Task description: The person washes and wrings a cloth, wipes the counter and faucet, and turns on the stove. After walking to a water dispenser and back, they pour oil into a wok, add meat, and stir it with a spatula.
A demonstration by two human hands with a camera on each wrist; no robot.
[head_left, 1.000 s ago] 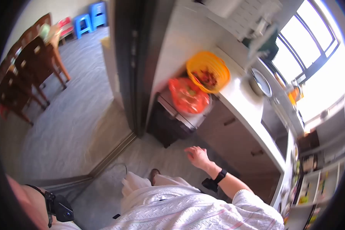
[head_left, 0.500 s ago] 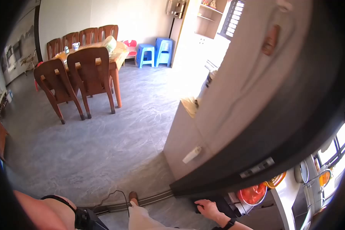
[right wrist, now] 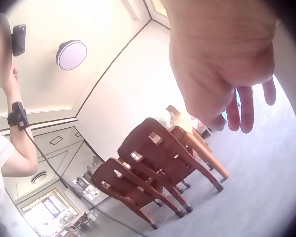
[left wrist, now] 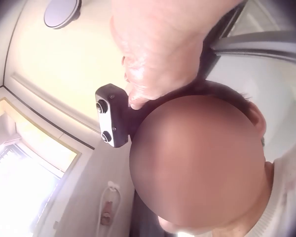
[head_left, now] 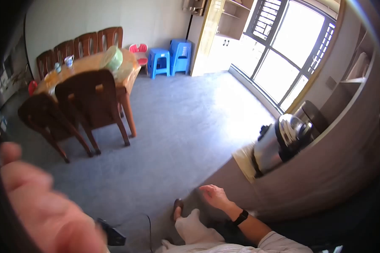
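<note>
My left hand [head_left: 50,211], large and blurred, is raised close to the head camera at the lower left of the head view. In the left wrist view, the left hand [left wrist: 160,54] is against the side of the head, beside the small black camera [left wrist: 112,116]; how its fingertips lie is hidden. Low in front of the body hangs my right hand [head_left: 214,197], with a black band [head_left: 241,217] on its wrist. The right wrist view shows the right hand [right wrist: 224,69] with loose fingers pointing down and nothing held.
Wooden chairs [head_left: 88,101] surround a table [head_left: 131,76] at the left. Blue stools [head_left: 159,63] stand by the back wall. A cabinet [head_left: 291,189] bearing a silver appliance [head_left: 270,147] is at the right. A cable [head_left: 150,225] lies near the foot.
The head view has turned from the kitchen counter to the dining room and windows. My left hand has come up in front of the head camera. The right hand stays low and empty.
</note>
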